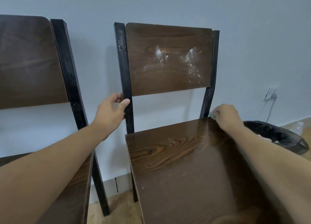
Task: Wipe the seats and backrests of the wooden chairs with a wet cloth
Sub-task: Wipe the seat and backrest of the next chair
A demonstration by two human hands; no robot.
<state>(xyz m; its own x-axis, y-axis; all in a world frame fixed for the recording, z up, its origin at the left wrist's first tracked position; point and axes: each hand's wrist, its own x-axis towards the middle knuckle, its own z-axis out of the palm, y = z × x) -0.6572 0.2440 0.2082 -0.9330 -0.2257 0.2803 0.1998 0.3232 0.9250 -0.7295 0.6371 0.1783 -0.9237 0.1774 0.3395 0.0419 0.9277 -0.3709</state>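
At the seat's [193,165] back right corner I press the cloth [212,114] with my closed right hand [227,116]; left hand [112,108] grips the post [125,82], steadying the chair; backrest [168,59] still dusty.

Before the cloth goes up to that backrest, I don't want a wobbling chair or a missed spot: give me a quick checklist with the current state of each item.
1. Left hand steadying the chair's left post: ok.
2. Cloth in the right hand: ok, only a pale green edge shows.
3. Cloth wet enough: cannot tell.
4. Seat wiped: rear ok, glossy; a few specks remain at the front.
5. Backrest clean: not ok, white smears.
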